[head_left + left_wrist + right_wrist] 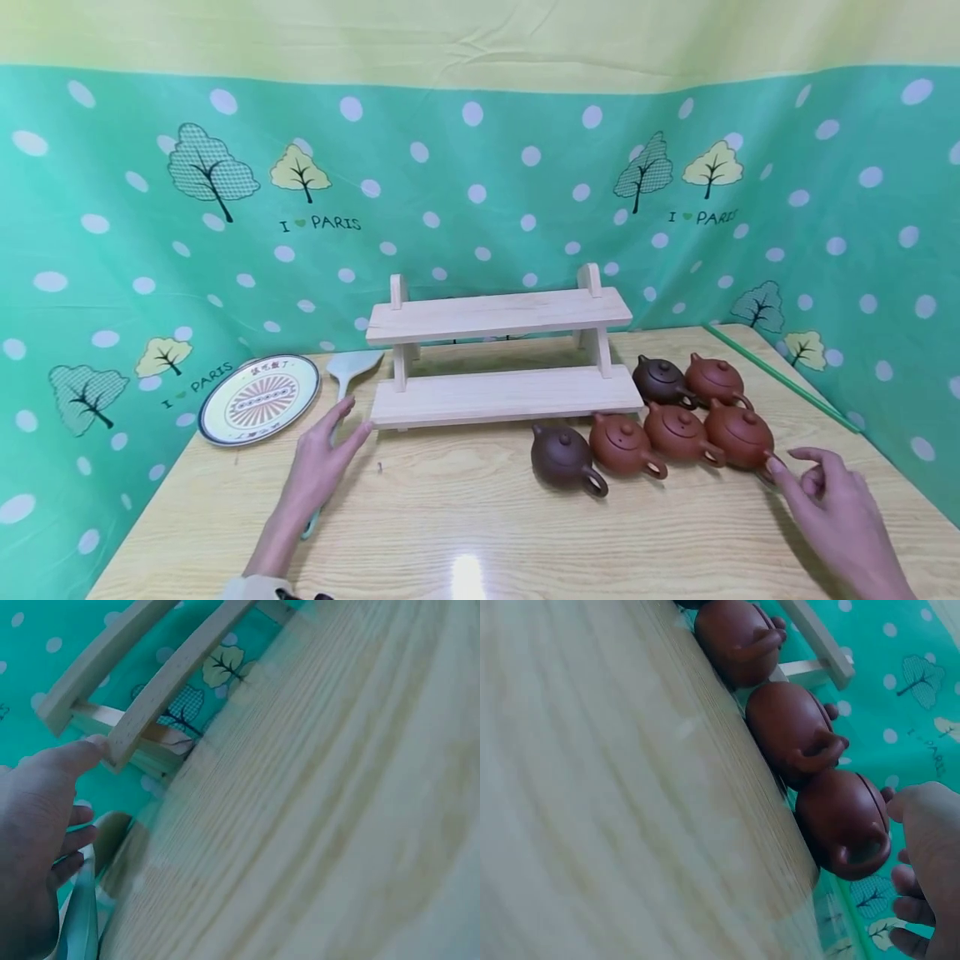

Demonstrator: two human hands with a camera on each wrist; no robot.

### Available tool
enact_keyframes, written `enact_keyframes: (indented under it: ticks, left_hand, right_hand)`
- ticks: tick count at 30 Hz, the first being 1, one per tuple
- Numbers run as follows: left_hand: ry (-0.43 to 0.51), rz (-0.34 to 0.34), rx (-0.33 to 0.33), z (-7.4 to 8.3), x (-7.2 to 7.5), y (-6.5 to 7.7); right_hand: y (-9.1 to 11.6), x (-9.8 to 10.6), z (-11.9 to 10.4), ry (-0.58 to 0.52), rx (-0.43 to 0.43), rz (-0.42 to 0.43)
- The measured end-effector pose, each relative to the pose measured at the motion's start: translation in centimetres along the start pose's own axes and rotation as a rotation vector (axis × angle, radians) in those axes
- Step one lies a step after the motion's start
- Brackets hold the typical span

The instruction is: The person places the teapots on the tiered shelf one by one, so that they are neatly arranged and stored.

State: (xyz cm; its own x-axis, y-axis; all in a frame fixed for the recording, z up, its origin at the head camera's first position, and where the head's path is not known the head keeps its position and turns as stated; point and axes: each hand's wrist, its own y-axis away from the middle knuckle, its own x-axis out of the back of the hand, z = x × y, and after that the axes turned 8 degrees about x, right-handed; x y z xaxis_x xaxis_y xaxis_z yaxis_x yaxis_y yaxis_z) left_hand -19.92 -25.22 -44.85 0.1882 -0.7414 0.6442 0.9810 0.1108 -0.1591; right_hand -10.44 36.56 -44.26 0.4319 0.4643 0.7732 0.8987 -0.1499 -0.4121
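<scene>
Teapots, six in all, stand on the table, in front of and to the right of the shelf; none on either tier. Work looks barely begun: no teapot lifted, so probably all the handling is left. Right hand is at the front-right teapot, thumb near it, fingers loosely bent and apart, no grip; contact can't be told. Left hand looks spread, gripping nothing, thumb at the shelf's lower left corner, fingers above the spatula. Plate lies farther left, untouched.
</scene>
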Motion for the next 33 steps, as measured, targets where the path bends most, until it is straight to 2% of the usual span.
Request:
enact_keyframes:
  ticks: [4,7,12,20,33]
  left_hand:
    - [0.012,-0.010,-0.018,0.0,-0.3,0.1]
    - [0.010,-0.018,-0.026,0.0,-0.4,0.0]
    - [0.005,-0.026,-0.037,0.1,-0.6,0.0]
    - [-0.022,0.003,-0.113,0.5,-1.1,-0.2]
    - [-0.015,0.004,-0.076,0.6,-1.3,0.1]
  right_hand:
    - [0.2,0.1,0.2,0.018,-0.042,-0.058]
    - [0.3,-0.2,0.3,0.031,-0.047,-0.072]
    - [0.5,-0.6,0.5,0.045,-0.005,-0.064]
    - [0.5,-0.9,0.9,0.032,0.078,-0.016]
    - [0.0,-1.0,1.2,0.026,0.076,-0.055]
